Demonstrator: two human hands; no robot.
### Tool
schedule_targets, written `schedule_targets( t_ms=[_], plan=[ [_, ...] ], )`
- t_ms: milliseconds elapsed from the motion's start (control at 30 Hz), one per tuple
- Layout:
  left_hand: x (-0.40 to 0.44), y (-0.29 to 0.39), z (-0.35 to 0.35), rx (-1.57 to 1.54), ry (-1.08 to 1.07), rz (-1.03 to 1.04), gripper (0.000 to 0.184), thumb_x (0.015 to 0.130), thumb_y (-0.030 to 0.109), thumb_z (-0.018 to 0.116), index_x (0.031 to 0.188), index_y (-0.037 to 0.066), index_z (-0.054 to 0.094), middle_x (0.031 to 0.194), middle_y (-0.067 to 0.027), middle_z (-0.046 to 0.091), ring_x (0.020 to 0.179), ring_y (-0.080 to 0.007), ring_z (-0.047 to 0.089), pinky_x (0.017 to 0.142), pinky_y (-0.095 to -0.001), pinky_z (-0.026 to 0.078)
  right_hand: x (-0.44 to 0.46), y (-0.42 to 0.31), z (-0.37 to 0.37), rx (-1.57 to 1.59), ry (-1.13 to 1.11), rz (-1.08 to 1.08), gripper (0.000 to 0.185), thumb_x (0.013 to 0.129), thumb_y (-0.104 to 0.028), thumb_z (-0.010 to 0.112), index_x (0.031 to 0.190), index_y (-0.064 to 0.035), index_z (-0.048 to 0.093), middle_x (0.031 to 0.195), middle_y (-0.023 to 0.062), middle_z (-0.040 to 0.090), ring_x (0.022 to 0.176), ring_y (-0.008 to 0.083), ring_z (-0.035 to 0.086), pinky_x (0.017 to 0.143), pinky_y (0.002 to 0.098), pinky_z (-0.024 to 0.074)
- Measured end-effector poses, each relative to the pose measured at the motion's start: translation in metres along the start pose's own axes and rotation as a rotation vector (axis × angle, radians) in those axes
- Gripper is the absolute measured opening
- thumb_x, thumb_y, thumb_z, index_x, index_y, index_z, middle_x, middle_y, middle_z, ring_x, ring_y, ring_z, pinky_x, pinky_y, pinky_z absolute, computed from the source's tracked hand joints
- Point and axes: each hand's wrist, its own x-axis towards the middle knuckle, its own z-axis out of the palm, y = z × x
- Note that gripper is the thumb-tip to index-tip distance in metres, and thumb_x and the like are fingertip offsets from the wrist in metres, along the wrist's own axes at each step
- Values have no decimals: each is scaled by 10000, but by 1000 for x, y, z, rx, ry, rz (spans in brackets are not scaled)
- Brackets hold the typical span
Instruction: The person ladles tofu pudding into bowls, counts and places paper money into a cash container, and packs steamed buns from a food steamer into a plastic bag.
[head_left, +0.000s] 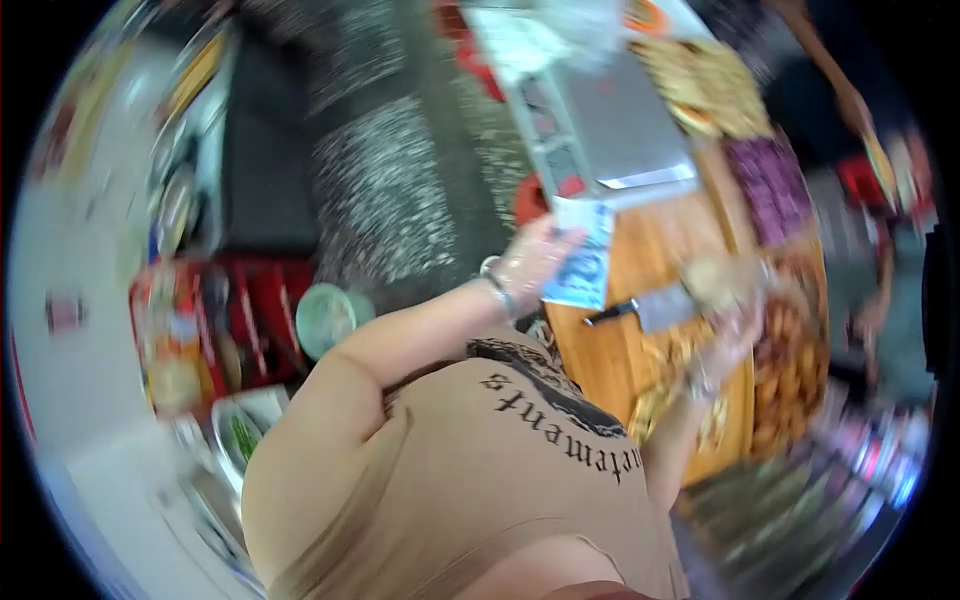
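My left hand (535,262), in a clear thin glove, pinches a blue-and-white printed sheet or packet (585,255) over the left edge of a wooden board (640,245). A knife (662,310) with a black handle lies on the board between my hands. My right hand (735,325), also in a clear glove, is closed around a pale, roundish item (712,282) beside the blade's far end. Motion blur hides what that item is. Pale strips or pieces (668,365) lie on the board, close to my right wrist.
Beyond the board stands a metal box (625,125), with flat pale breads (705,85) and purple food (768,190) beside it. Brown pieces (790,370) lie on the right. A red crate (225,325) and green bowl (328,318) are left. Another person's arm (835,75) shows upper right.
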Motion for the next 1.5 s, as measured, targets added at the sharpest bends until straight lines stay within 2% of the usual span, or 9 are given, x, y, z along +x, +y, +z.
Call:
schedule_targets(
  t_ms=[133,367,700,1067,1200,1300,1367,1433,1500],
  plan=[
    [-22,19,-48,-9,30,226,197,933,120,531,1105,34,573,908,-10,630,775,-75,598,686,-257,515,-4,-28,52,-6,-55,-180,583,917,-370,522,1379,-58,350,1255,186,473,974,239,562,753,353,498],
    [-43,105,-218,138,448,499,214,924,139,566,1092,5,569,918,-23,640,791,-65,583,707,-239,504,-72,-94,300,326,-724,-287,618,910,-222,519,1427,-42,232,1278,210,438,748,190,575,717,298,497],
    [-130,283,-520,-163,897,739,197,929,104,553,1110,25,552,949,-13,622,804,-57,585,686,-228,517,-268,-256,683,555,-1734,-162,729,846,47,517,1458,-52,133,1380,189,339,939,164,565,813,301,499],
    [-101,419,-757,-312,1474,932,211,901,108,582,1077,-1,541,943,-44,634,819,-78,583,701,-253,507,-371,-330,1036,419,-2418,1,616,892,-37,532,1424,-22,220,1261,174,459,958,158,563,824,299,487],
    [-131,488,-807,-407,1643,1011,228,896,56,566,1103,-10,498,987,-52,605,871,-86,570,739,-244,501,-431,-396,1131,70,-2705,145,399,943,-160,502,1295,6,411,1090,101,577,949,140,553,842,291,469],
    [-149,503,-874,-303,1676,948,294,874,84,605,1123,-12,481,988,-97,611,869,-106,587,742,-253,502,-486,-416,1176,42,-2707,474,314,941,-153,513,1208,11,505,1058,65,602,917,111,560,787,270,468],
    [-182,550,-900,-114,1639,759,346,875,158,626,1146,5,475,973,-128,617,852,-152,605,745,-295,508,-518,-431,1209,-7,-2628,340,268,923,-156,518,1152,-17,531,978,21,607,833,91,568,736,235,462],
    [-220,569,-964,110,1532,569,456,871,251,632,1209,1,458,1007,-163,623,899,-236,617,794,-353,497,-547,-437,1249,182,-2440,506,194,910,-118,513,1059,-7,570,959,24,603,827,96,567,738,237,453],
    [-268,573,-1062,574,1855,632,435,872,316,589,1161,-6,541,1006,-178,647,945,-323,621,834,-395,483,-556,-456,1290,296,-2368,395,209,896,-102,520,1068,10,560,977,53,602,858,116,569,760,242,458]
  ],
)
